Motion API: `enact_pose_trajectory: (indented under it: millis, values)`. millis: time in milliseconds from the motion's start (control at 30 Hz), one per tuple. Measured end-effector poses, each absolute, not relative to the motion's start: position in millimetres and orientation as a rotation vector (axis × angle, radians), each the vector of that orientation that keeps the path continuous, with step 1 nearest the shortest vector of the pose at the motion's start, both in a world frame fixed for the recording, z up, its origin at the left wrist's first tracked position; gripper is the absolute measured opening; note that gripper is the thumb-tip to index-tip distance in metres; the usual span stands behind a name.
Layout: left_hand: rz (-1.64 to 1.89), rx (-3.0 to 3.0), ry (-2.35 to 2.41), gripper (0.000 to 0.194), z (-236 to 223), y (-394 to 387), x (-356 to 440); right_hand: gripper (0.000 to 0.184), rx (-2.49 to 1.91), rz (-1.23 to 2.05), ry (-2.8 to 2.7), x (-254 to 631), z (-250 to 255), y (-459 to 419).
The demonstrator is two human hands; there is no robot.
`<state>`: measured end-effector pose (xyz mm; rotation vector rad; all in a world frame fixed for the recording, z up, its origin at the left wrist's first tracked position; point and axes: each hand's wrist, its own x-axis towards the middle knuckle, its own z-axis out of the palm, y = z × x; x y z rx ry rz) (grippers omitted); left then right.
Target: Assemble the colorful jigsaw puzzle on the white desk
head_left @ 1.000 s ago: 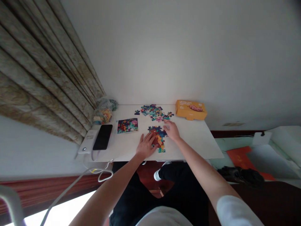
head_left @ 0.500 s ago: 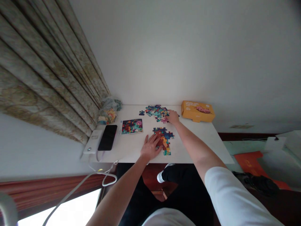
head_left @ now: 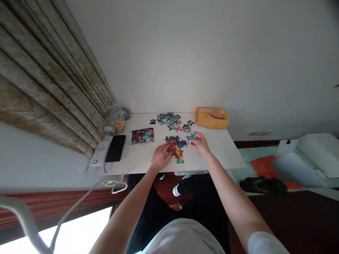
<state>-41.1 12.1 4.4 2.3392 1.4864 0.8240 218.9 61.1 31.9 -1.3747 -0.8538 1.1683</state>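
Observation:
A partly joined block of colourful puzzle pieces point(head_left: 176, 146) lies in the middle of the white table point(head_left: 222, 151). My left hand point(head_left: 159, 157) rests flat on the table, its fingers touching the block's left edge. Just right of the block, my right hand point(head_left: 200, 142) pinches a teal puzzle piece point(head_left: 191, 136) at its fingertips. A heap of loose puzzle pieces point(head_left: 169, 120) lies at the far edge of the table by the wall.
A colourful reference picture card point(head_left: 142, 135) lies left of the block. Further left are a black phone point(head_left: 116, 148) on a white power bank point(head_left: 96, 157), with cables hanging off the edge. An orange box point(head_left: 211, 117) sits far right, a plastic bag point(head_left: 116, 121) far left.
My right hand reached out to the loose heap, then came back beside the joined block with a teal piece in its fingers. The left hand stayed on the block.

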Motion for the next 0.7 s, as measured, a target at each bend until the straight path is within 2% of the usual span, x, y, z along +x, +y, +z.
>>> enact_pose_trajectory:
  millis: [167,333,533,600,700]
  values:
    - [0.903,2.332,1.41,0.035,6,8,-44,0.056,-1.379,1.201,-0.714,199,26,-3]
    - [0.843,2.417,1.378,0.032,9,7,-43,0.051,-1.419,1.143,-0.743,189,25,-13]
    - [0.978,2.392,1.409,0.027,15,-8,-37,0.042,-1.415,1.181,-0.745,187,29,-17]
    - [0.969,2.373,1.395,0.031,18,-19,-31,0.04,-1.408,1.221,-0.74,184,31,-22]
    - [0.917,2.361,1.373,0.048,22,-34,-21,0.038,-1.404,1.277,-0.754,178,33,-29]
